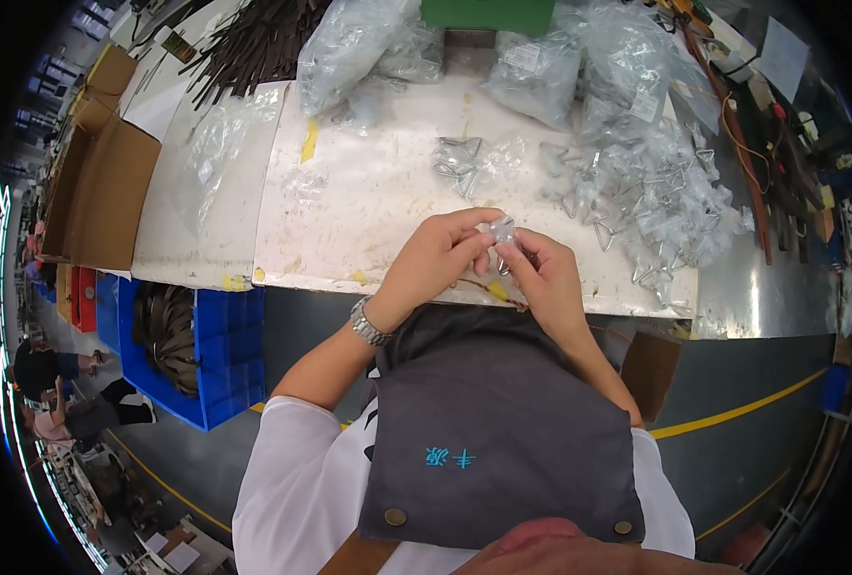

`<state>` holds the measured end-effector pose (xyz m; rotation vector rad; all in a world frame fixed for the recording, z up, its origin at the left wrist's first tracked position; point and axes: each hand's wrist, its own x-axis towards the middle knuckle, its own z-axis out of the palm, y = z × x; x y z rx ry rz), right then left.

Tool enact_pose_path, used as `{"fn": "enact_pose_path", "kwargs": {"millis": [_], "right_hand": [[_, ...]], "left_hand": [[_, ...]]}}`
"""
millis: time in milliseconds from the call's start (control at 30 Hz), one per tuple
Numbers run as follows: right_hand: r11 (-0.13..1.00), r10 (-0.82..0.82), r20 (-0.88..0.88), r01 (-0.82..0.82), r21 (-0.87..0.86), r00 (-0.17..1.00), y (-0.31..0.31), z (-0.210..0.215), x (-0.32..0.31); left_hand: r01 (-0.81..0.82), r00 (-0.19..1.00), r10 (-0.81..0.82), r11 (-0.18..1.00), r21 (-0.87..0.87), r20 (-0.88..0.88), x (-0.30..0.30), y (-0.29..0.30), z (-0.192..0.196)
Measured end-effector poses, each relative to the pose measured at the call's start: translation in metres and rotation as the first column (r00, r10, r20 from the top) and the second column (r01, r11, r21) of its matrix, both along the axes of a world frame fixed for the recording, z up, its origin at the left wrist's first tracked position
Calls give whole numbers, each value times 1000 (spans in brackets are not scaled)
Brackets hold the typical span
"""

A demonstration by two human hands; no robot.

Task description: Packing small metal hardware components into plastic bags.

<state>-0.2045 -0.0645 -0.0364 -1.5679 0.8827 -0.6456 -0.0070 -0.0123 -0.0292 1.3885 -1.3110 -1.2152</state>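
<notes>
Above the front edge of the white worktable point(349, 206), my two hands meet at a small clear plastic bag point(501, 227). My left hand point(436, 257) pinches it between thumb and forefinger. From the other side my right hand point(549, 280) grips it, also with thumb and finger. A bit of shiny metal shows below the bag, partly hidden by the fingers. Just beyond my hands lie some triangular metal wire rings point(460, 168) with thin plastic. A larger pile of small clear bags with similar rings point(637, 206) spreads over the table to the right.
Large stuffed plastic bags point(359, 57) and a green box point(488, 13) stand at the back. Dark strips point(253, 48) lie at the far left, near an open cardboard box point(110, 192). A blue crate point(225, 355) with dark coiled straps sits below the table's left side.
</notes>
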Motion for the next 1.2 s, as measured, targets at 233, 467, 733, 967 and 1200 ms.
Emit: {"fn": "enact_pose_path", "kwargs": {"millis": [233, 467, 733, 967, 1200], "right_hand": [[997, -15, -66, 10, -82, 998, 3, 17, 6], [999, -32, -1, 32, -1, 999, -15, 22, -11], [579, -632, -125, 359, -732, 765, -112, 68, -76], [805, -201, -107, 102, -585, 974, -46, 21, -23], [683, 17, -208, -163, -712, 978, -30, 0, 7]], "left_hand": [[-104, 994, 106, 985, -139, 9, -11, 9, 0], [234, 964, -222, 969, 75, -144, 21, -11, 12], [-120, 560, 445, 878, -463, 699, 146, -66, -4], [-243, 170, 354, 919, -309, 920, 135, -105, -36], [2, 360, 266, 958, -286, 894, 139, -55, -11]]}}
